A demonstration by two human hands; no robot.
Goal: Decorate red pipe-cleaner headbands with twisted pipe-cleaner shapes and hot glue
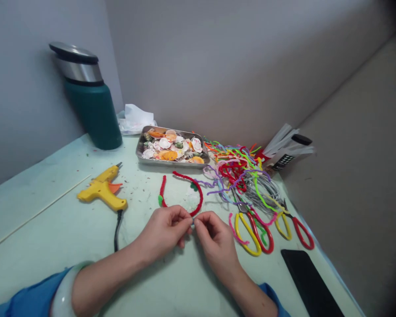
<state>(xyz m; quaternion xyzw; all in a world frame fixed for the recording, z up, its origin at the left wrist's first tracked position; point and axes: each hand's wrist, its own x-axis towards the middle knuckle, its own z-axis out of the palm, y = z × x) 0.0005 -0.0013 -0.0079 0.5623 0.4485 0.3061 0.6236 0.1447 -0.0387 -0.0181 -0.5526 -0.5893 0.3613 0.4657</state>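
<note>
My left hand (168, 229) and my right hand (216, 240) meet above the front of the table, both closed in a pinch. A small blue piece (193, 221) shows between their fingertips; its kind is too small to tell. Just beyond my fingers curves a red pipe cleaner (201, 196), open at its far side. Its near part is hidden by my hands, so I cannot tell if they touch it. On its left side sits a bright green bit (160, 200), and near its right side a dark green bit (194, 186).
Left lies a yellow glue gun (102, 187) and a thin stick (39, 213). Behind are a green bottle (92, 110), tissues (137, 116) and a metal tray (171, 163) of shells. Right are tangled pipe cleaners (237, 171), scissors (255, 233), more scissors (303, 233) and a black flat object (312, 281).
</note>
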